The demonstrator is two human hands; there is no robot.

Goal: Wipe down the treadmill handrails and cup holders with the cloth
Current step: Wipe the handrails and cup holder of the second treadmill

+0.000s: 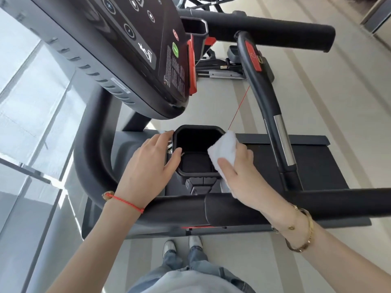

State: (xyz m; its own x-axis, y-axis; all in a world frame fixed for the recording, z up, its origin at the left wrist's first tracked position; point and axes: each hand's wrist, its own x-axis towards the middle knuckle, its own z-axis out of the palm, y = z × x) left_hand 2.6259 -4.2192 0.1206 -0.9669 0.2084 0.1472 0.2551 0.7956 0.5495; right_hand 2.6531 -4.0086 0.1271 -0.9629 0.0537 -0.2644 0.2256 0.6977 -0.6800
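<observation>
A black square cup holder point(197, 130) sits below the treadmill console, seen from above. My left hand point(149, 163) grips its left rim, thumb hooked over the inside edge. My right hand point(246, 176) holds a folded white cloth point(224, 150) against the holder's right rim, thumb pressed on top of the cloth. A black padded handrail point(232, 210) runs across just under both wrists. A second handrail point(275, 33) lies at the top right, and a curved grip bar point(266, 102) with a chrome section joins them.
The black console point(148, 49) with buttons and a red safety clip point(192, 68) overhangs the upper left. A red cord point(239, 107) hangs toward the cloth. The treadmill belt point(317, 166) lies at right. Glass wall panels fill the left side. My shoes point(182, 246) stand on pale floor.
</observation>
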